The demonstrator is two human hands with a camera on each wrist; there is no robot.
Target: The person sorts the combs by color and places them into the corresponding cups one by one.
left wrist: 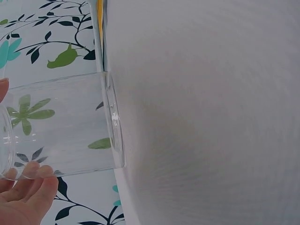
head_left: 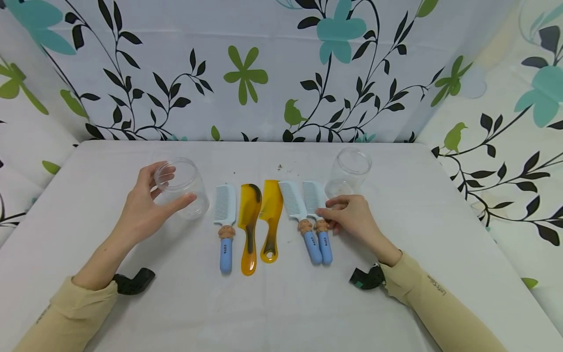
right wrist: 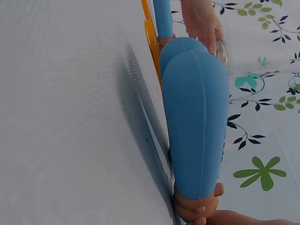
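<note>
My left hand [head_left: 147, 210] grips a clear plastic jar [head_left: 193, 200] at the table's left, thumb on one side and fingers on the other. In the left wrist view the jar [left wrist: 65, 126] shows side-on, its base close to the tabletop. My right hand [head_left: 354, 217] pinches the rightmost blue-handled comb [head_left: 324, 247] around its brown figure-shaped neck. Another blue-handled comb [head_left: 311, 244] lies against it on the left. The right wrist view shows a thick blue handle [right wrist: 197, 122] up close. A second clear jar [head_left: 354, 168] stands just behind my right hand.
Two amber combs [head_left: 249, 230] [head_left: 272, 210] and a third blue-handled comb [head_left: 226, 252] lie in the middle of the white table [head_left: 272, 313]. A patterned cloth [head_left: 264, 29] hangs behind the table. Dark wrist devices [head_left: 136, 282] sit at both sleeves.
</note>
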